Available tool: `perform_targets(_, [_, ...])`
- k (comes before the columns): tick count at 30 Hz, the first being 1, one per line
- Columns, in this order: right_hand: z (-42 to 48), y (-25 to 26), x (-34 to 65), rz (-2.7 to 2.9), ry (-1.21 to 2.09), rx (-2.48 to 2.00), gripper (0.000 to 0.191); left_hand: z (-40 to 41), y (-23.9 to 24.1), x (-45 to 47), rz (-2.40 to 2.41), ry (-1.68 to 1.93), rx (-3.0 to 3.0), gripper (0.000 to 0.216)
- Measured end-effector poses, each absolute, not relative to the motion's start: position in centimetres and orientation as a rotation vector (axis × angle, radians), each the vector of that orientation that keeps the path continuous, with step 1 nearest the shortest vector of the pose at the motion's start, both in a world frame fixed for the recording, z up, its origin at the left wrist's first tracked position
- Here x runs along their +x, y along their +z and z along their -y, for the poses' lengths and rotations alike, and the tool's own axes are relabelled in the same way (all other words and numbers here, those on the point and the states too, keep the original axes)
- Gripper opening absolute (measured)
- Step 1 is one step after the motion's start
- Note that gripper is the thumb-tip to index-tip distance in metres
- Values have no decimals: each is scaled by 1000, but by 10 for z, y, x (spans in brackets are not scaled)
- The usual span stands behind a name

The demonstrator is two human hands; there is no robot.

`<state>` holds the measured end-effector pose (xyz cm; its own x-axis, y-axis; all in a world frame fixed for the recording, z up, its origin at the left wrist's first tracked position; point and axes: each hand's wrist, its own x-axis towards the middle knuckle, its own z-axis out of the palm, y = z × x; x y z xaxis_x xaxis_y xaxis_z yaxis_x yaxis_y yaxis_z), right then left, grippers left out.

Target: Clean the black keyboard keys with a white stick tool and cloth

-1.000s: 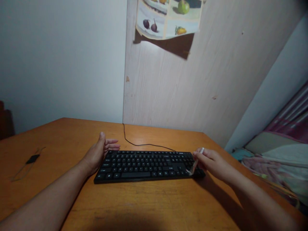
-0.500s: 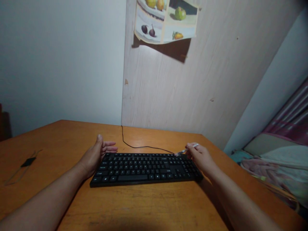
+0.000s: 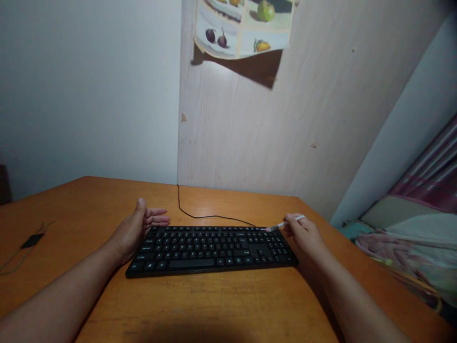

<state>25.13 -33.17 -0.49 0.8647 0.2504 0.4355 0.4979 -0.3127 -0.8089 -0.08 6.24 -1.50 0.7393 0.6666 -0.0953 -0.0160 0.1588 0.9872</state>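
A black keyboard [image 3: 210, 250] lies on an orange wooden table [image 3: 214, 305]. My left hand [image 3: 137, 227] rests against the keyboard's left end, thumb up and fingers stretched along its far left corner. My right hand [image 3: 303, 234] is over the right end, fingers pinched on a thin white stick-like tool [image 3: 285, 223]. The tool's tip touches the keyboard's far right edge. What the tool is exactly I cannot tell.
The keyboard's black cable [image 3: 200, 214] runs back to the wall. A small black object with thin wires [image 3: 30, 240] lies at the table's left. A fruit poster [image 3: 243, 26] hangs on the wood-panel wall. Bedding [image 3: 407, 243] lies to the right, beyond the table's edge.
My right hand lifted the white tool from the keyboard's near right corner to its far right edge. The left hand stayed at the left end. The view shifted slightly.
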Motion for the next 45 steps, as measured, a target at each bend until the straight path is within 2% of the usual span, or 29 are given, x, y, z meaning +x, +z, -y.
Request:
perform_targets(6, [347, 2, 259, 454, -379, -1915, 39, -65, -16, 0, -590, 537, 1343, 81])
perform_targets(11, [336, 0, 246, 550, -113, -1766, 39, -62, -13, -2, -593, 559, 1360, 80])
perform_targets(19, [352, 7, 258, 453, -361, -1861, 37, -61, -10, -3, -616, 575, 1387, 80])
perform_targets(25, [331, 5, 237, 556, -35, -1625, 21, -61, -9, -3, -617, 576, 1375, 77])
perform_targets(28, [323, -4, 232, 554, 24, -1641, 21, -59, -7, -5, -616, 540, 1380, 81])
perform_targets(33, [335, 0, 241, 604, -228, -1932, 26, -58, -5, -5, -629, 542, 1386, 84])
perform_targets(39, [363, 22, 253, 449, -573, -2264, 22, -57, -4, -5, -644, 525, 1377, 85])
perform_targets(41, [362, 21, 252, 475, -536, -2167, 22, -58, -5, -5, -634, 519, 1374, 85])
perform_targets(45, [340, 9, 239, 651, -222, -1838, 22, -61, -6, -5, -633, 530, 1386, 87])
